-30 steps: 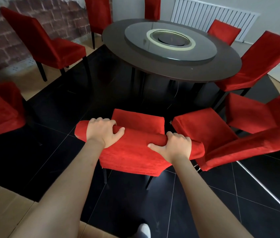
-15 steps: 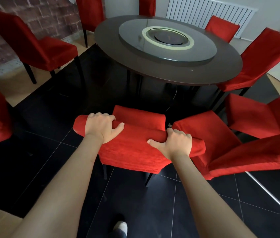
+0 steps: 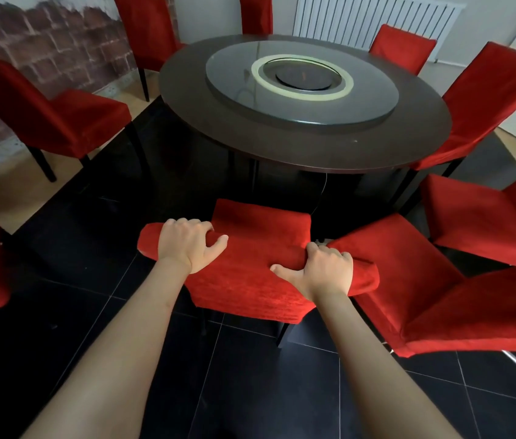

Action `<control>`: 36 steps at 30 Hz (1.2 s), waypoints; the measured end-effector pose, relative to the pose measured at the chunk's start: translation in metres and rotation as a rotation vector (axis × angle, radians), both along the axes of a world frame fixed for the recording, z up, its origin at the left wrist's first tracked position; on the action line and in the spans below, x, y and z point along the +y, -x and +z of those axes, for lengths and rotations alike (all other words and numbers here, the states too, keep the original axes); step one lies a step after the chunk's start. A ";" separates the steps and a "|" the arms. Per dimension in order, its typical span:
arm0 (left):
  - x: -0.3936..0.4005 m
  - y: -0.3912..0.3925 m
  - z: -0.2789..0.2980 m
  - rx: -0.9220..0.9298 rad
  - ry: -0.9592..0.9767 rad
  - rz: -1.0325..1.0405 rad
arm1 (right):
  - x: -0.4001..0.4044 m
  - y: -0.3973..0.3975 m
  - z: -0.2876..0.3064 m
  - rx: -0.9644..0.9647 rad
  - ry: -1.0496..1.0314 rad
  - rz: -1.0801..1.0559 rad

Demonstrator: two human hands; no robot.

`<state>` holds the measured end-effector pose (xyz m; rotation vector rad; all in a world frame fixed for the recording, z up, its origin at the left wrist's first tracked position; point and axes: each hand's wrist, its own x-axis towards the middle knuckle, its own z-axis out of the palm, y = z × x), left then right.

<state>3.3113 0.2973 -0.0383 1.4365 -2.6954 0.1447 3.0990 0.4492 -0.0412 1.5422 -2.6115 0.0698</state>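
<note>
A red fabric-covered chair stands right in front of me, its back toward me and its seat pointing at the round dark table. My left hand grips the top of the backrest near its left end, fingers curled over the far side. My right hand grips the same top edge near its right end, thumb on my side.
Several more red chairs ring the table: one close at the right, another behind it, one at the left. A glass turntable sits on the table. The floor is black tile; a white radiator hangs on the back wall.
The chair and I have moved closer to the table; its seat front now sits near the table's edge. Both hands keep their hold on the backrest.
</note>
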 end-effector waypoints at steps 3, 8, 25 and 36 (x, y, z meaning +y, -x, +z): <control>-0.012 0.000 0.000 0.013 -0.001 -0.006 | -0.010 -0.001 0.000 -0.009 0.011 -0.010; -0.016 0.000 -0.001 -0.005 -0.007 -0.005 | -0.013 -0.001 0.000 -0.019 -0.017 -0.015; -0.020 -0.037 0.020 0.259 -0.094 0.084 | -0.025 -0.017 0.020 -0.169 -0.113 0.115; -0.042 -0.177 0.045 0.302 -0.054 0.340 | -0.124 -0.135 0.050 -0.138 -0.066 0.524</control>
